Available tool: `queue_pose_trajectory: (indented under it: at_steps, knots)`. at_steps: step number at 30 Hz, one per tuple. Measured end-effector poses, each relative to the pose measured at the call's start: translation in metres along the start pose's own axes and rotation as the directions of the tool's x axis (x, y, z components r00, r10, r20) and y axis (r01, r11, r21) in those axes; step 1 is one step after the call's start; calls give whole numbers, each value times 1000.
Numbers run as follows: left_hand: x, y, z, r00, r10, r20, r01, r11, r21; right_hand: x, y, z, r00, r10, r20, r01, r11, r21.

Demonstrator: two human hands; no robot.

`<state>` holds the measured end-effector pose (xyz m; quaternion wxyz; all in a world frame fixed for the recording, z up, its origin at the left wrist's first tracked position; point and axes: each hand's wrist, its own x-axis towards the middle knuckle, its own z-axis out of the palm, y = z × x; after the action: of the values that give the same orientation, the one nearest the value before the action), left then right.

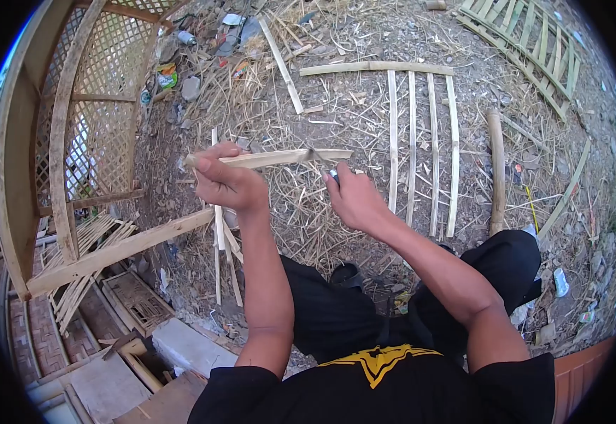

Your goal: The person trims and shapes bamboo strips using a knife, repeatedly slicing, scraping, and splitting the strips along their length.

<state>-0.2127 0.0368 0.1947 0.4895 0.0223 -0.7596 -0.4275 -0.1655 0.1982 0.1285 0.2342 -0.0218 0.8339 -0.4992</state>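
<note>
A pale bamboo strip (279,157) runs roughly level in front of me. Its left end is in my left hand (226,177), with the fingers wrapped round it. My right hand (356,199) is closed on the handle of a small knife (322,161), just below the strip towards its right end. The blade is thin and dark and seems to touch the strip; the exact contact is too small to tell. Beyond my right hand, several slats (433,148) lie side by side below a crosswise bamboo piece (376,68) on the ground.
A wooden frame with lattice (103,127) stands at the left, its beam (124,252) reaching towards my left forearm. Strips (89,265) are piled below it. A slatted bamboo panel (534,49) lies at the upper right, a bamboo pole (496,173) at the right. Shavings litter the ground.
</note>
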Motion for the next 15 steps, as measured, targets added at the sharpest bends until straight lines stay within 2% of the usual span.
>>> queue_pose_trajectory:
  at_steps: [1,2,4,5,7,9,10,12,15]
  knots:
    - [0,2,-1,999,47,18,-47,998,41,2,-1,-1,1000,22,21,-24,995,94]
    - [-2,4,0,995,89,40,-91,993,76,-1,-3,-2,999,30,20,-31,995,90]
    - [-3,11,3,998,60,36,-63,994,93,-8,-20,-6,1000,10,28,-15,980,198]
    - [-3,9,2,999,32,23,-34,995,89,-14,-33,-10,1000,9,28,-14,980,197]
    - [-2,6,1,1000,-1,10,0,996,88,-30,-53,-18,966,-256,-15,255,952,170]
    - [0,5,0,989,141,42,-146,970,192,-25,-42,-13,967,-255,-5,251,949,190]
    - [0,6,0,989,145,39,-149,970,192,-19,-31,-9,966,-259,2,252,944,213]
    - [0,6,-1,998,42,43,-48,985,167,8,29,22,998,48,-27,-46,997,67]
    - [0,-1,-5,998,41,39,-45,994,98,13,44,21,997,-15,-75,13,1000,-28]
